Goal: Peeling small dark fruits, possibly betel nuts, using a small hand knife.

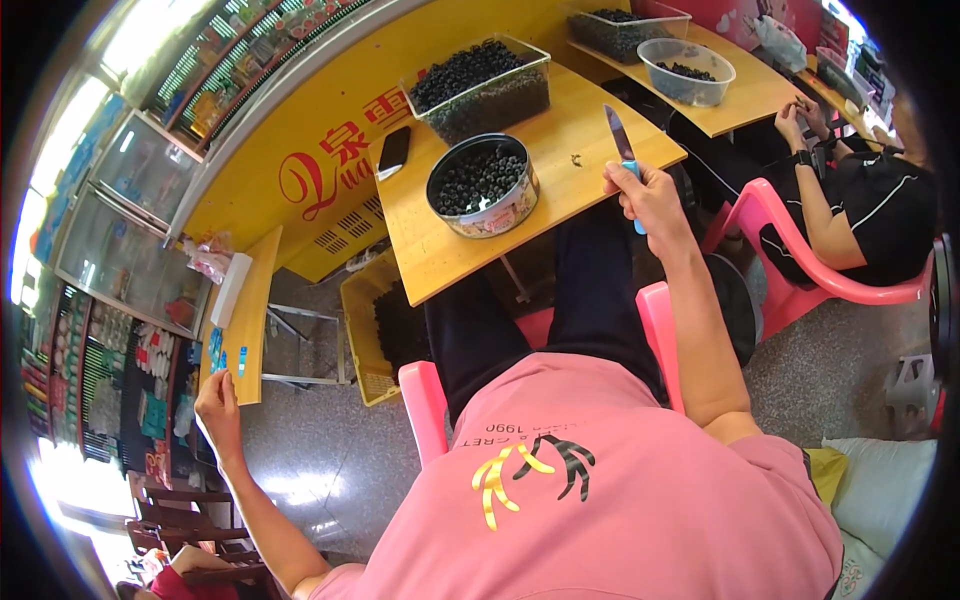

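My right hand point(650, 200) is closed around the blue handle of a small knife point(622, 135), its blade pointing up and away over the table's right edge. Out to the left, my left hand point(217, 408) has its fingers pinched together by a small side table; what they hold, if anything, is too small to make out. Just beyond those fingertips lie small blue strips point(216, 348). In front of me on the yellow wooden table point(410, 260) stands a round tin point(490, 212) with dark round pieces in it. Behind it is a clear plastic tub point(500, 110) heaped with more dark pieces.
A black phone point(394, 150) lies left of the tin. A long white box point(231, 290) rests on the side table. Below, a yellow crate point(372, 370) holds dark material. At right, another person point(860, 205) sits on a pink chair point(825, 270) near a clear bowl point(700, 92).
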The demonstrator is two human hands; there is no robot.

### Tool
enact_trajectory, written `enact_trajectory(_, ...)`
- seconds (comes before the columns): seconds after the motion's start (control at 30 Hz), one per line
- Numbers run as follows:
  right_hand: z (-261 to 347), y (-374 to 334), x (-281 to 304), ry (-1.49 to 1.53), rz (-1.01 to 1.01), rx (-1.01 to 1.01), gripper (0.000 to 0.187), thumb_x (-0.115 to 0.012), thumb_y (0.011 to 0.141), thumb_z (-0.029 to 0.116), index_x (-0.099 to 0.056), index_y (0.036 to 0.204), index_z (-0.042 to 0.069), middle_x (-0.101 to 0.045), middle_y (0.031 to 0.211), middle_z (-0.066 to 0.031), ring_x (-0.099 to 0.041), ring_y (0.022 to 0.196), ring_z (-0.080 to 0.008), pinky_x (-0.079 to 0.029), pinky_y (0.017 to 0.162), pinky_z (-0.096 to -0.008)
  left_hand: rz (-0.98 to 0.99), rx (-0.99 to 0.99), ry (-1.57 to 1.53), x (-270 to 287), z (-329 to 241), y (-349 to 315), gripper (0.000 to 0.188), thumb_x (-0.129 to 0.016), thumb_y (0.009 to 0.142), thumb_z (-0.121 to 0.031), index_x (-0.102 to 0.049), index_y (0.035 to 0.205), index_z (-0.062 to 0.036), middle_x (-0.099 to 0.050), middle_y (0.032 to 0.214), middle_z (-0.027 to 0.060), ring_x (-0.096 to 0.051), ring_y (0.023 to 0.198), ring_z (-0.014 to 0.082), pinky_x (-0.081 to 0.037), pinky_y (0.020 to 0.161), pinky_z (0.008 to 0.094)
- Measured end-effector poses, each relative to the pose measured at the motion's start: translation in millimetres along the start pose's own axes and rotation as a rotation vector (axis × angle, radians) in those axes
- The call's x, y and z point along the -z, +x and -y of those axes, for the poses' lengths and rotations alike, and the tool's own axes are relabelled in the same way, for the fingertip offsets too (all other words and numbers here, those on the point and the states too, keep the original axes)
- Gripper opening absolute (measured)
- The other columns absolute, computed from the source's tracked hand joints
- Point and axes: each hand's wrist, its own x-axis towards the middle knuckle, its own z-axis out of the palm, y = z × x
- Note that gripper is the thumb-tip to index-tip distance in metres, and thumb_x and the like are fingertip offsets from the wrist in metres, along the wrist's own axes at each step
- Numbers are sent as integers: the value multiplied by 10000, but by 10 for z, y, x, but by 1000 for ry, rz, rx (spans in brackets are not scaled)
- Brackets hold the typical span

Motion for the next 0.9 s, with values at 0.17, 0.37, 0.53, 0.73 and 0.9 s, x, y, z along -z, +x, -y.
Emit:
enact_trajectory(0.17,65,-142,-58,-63,36,-15,217,-640,932,244,-650,896,30,-606,737,-5,-425,515,-15,-329,449,-183,-33,-45,-77,-290,-202,-41,121,-595,924,-83,-657,933,21,-660,818,154,-639,716,269,-489,667,351)
enact_trajectory(0.37,83,-343,-52,-146,45,-83,213,-643,927,247,-638,886,38,-606,738,-3,-417,510,-13,-326,452,-177,-32,-262,-201,-652,-620,141,139,-600,935,-105,-659,964,16,-638,751,94,-595,604,152,-469,572,288)
enact_trajectory(0.53,136,-499,-44,-182,40,-122,213,-654,923,246,-639,892,36,-611,735,-4,-423,508,-14,-326,445,-172,34,-309,-413,-947,-1040,310,127,-625,907,-87,-667,965,18,-649,781,105,-614,648,173,-474,599,281)
enact_trajectory(0.73,260,-599,-110,-279,85,-172,215,-657,926,255,-638,896,43,-607,720,5,-419,509,-8,-319,443,-174,217,-414,-789,-1465,-1630,657,124,-647,881,-76,-676,957,18,-650,791,120,-625,663,207,-479,620,282)
enact_trajectory(0.9,299,-670,-220,-301,171,-207,221,-652,929,270,-630,893,53,-611,732,-1,-412,511,-5,-303,448,-174,198,-740,-783,-1812,-2285,1220,140,-644,858,-97,-675,954,0,-652,868,156,-643,839,312,-497,725,369)
